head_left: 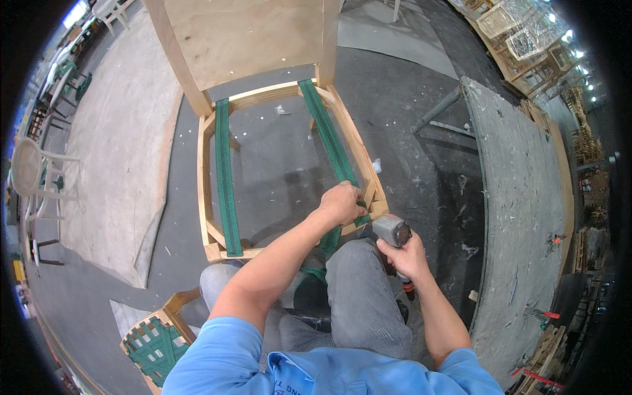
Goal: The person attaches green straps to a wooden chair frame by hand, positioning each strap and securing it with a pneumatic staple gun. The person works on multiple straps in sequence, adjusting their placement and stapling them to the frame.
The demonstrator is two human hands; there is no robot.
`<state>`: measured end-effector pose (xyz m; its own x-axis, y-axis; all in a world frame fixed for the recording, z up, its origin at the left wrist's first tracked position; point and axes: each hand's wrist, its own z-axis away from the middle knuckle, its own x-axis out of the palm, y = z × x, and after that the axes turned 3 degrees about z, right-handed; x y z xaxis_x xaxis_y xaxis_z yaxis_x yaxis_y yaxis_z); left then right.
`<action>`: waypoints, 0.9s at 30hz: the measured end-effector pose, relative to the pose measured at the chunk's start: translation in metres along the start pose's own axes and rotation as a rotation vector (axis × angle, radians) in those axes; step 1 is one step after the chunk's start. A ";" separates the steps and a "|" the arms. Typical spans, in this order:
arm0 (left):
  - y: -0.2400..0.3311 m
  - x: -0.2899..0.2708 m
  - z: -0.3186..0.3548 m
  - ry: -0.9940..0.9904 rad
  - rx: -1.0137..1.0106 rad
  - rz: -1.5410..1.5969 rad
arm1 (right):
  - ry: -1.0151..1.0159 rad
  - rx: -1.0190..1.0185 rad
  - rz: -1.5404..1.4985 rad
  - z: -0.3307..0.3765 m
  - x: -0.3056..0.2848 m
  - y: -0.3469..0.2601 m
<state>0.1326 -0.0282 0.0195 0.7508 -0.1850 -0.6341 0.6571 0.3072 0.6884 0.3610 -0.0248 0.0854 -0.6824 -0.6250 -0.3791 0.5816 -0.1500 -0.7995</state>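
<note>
A bare wooden chair frame (205,172) stands in front of me, its plywood back (243,36) at the far side. Two green webbing straps run front to back across the open seat: one on the left (227,178) and one on the right (332,141). My left hand (341,203) grips the right strap at the frame's front right corner and pulls it over the rail. My right hand (408,258) holds a grey pneumatic staple gun (392,232) just right of that corner, its nose close to the rail.
A second chair frame with woven green webbing (155,345) lies at my lower left. A long grey workbench (520,197) runs along the right. A large plywood sheet (115,151) lies on the floor at left, with white plastic chairs (33,178) beyond it.
</note>
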 end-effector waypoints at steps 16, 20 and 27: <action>0.000 -0.003 -0.002 -0.052 -0.020 0.009 | -0.024 -0.004 0.200 -0.007 0.005 0.000; 0.003 -0.004 -0.002 -0.058 -0.040 0.000 | -0.041 -0.047 0.178 -0.006 0.012 -0.001; 0.003 -0.007 -0.004 -0.117 -0.076 0.023 | -0.114 0.040 0.197 -0.005 0.015 -0.004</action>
<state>0.1285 -0.0218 0.0245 0.7712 -0.2834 -0.5701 0.6361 0.3813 0.6708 0.3460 -0.0292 0.0809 -0.5009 -0.7276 -0.4687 0.7168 -0.0453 -0.6958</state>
